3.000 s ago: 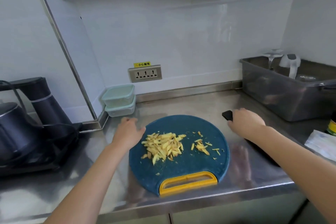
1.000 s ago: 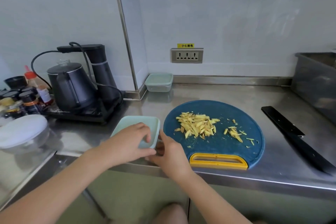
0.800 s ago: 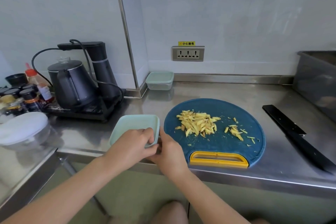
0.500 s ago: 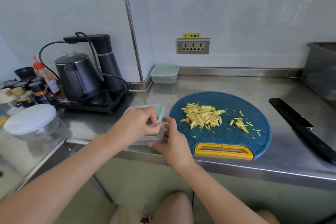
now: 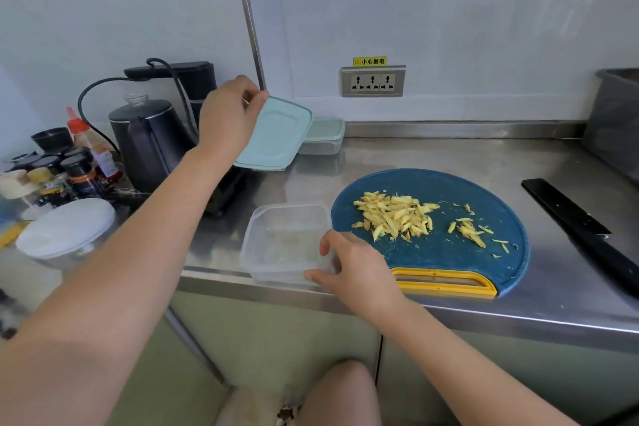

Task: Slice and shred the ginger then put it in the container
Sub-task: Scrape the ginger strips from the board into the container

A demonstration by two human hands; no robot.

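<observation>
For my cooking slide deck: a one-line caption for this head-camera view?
The left hand holds the lid up while the right hand steadies the open container beside shredded ginger on the cutting board.

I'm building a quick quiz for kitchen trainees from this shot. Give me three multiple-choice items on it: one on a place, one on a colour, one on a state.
1. Where does the ginger lie?
A. in the container
B. on the board
C. on the lid

2. What colour is the board's handle?
A. yellow
B. red
C. white

3. What state is the container in?
A. lidded
B. open, its lid in the grip of the left hand
C. tipped on its side

Answers: B, the shreds sit piled on the blue board while the container holds none; A, the handle at the board's near edge is yellow; B, the lid is held up in the air, apart from the upright container.
</observation>
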